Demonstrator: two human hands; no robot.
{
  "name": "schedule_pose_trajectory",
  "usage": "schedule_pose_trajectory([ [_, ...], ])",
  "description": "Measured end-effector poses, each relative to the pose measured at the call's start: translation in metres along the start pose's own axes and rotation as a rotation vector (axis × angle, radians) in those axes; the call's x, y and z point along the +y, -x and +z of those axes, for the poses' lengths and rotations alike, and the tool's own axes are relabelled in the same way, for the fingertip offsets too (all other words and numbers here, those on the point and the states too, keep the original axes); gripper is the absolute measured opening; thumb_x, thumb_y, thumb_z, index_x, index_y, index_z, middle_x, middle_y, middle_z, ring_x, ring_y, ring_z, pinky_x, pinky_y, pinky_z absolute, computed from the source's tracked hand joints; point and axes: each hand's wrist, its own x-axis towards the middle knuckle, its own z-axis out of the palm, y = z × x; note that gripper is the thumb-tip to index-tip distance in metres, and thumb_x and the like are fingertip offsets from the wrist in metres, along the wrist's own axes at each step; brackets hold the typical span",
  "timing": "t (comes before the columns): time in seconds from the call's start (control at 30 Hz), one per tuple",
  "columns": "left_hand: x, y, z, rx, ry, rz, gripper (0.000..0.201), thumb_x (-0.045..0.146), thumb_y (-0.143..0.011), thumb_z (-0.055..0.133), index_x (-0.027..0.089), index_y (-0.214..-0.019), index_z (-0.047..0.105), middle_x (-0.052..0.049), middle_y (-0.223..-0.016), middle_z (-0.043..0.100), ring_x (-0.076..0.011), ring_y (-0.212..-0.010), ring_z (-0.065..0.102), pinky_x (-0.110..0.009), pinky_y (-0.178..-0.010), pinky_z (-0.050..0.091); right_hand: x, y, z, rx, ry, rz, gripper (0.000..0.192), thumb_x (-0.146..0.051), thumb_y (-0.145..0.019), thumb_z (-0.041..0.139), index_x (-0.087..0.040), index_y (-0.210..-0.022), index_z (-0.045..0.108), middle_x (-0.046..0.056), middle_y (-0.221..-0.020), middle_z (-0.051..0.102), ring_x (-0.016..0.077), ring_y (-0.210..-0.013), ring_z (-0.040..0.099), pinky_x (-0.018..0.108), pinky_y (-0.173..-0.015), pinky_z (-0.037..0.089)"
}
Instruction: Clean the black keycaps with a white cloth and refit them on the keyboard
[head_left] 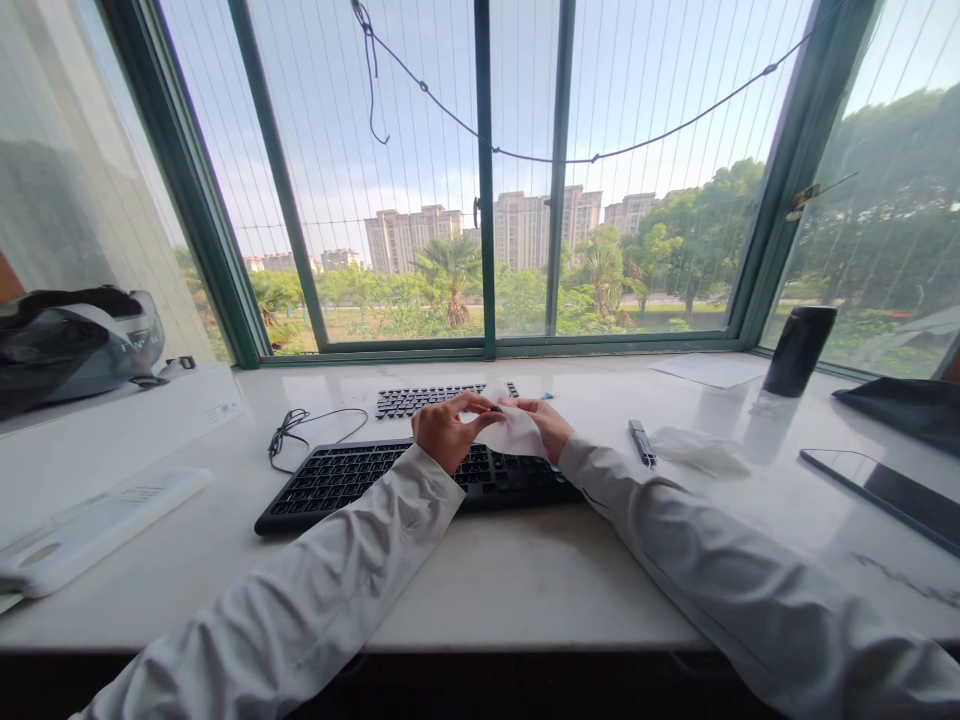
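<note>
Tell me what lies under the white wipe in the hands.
The white wipe, held by left hand and right hand, hangs over the near black keyboard. The keys directly beneath it are covered; a second keyboard lies behind.

No text could be read for certain. The helmet (pixel 97 340) at the left carried pale lettering too blurred to make out, and the white box (pixel 150 415) on the desk (pixel 525 580) bore a small illegible label.

Both arms extended forward; left hand (pixel 444 430), right hand (pixel 546 425) close together, fingers pinched.
</note>
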Motion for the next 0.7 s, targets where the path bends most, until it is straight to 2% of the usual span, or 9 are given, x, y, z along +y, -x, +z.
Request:
schedule_pose_trajectory([
  [0.27,0.0000,-0.0011,0.0003,-0.004,-0.015,0.011,0.031,0.055,-0.068,0.064,0.030,-0.084,0.069,0.006,-0.074,0.071,-0.0078,-0.048,0.054,-0.021,-0.057,0.040,0.0030,-0.0032,-0.0014,0.035,-0.021,-0.052,0.032,-0.044,-0.055,0.076,-0.016,-0.067,0.066,-0.001,-0.056,0.061,0.0106,-0.050,0.052,0.026,-0.053,0.038],
  [0.5,-0.0003,0.0003,0.0021,-0.037,-0.031,0.016,0.028,0.055,-0.070,0.062,0.030,-0.079,0.070,0.008,-0.075,0.071,-0.0066,-0.048,0.052,-0.020,-0.057,0.040,0.0009,-0.0030,-0.0032,0.013,-0.086,-0.006,0.031,-0.035,-0.052,0.080,-0.016,-0.071,0.065,-0.002,-0.061,0.063,0.0098,-0.052,0.054,0.025,-0.055,0.040],
  [0.7,-0.0032,-0.0005,0.0015,-0.094,-0.022,0.001,0.023,0.048,-0.073,0.063,0.033,-0.090,0.069,0.010,-0.083,0.071,-0.0055,-0.046,0.048,-0.019,-0.057,0.040,0.0057,-0.0041,0.0014,-0.064,-0.115,0.044,0.029,-0.042,-0.066,0.071,-0.016,-0.079,0.067,0.001,-0.067,0.065,0.0102,-0.057,0.055,0.022,-0.055,0.042],
])
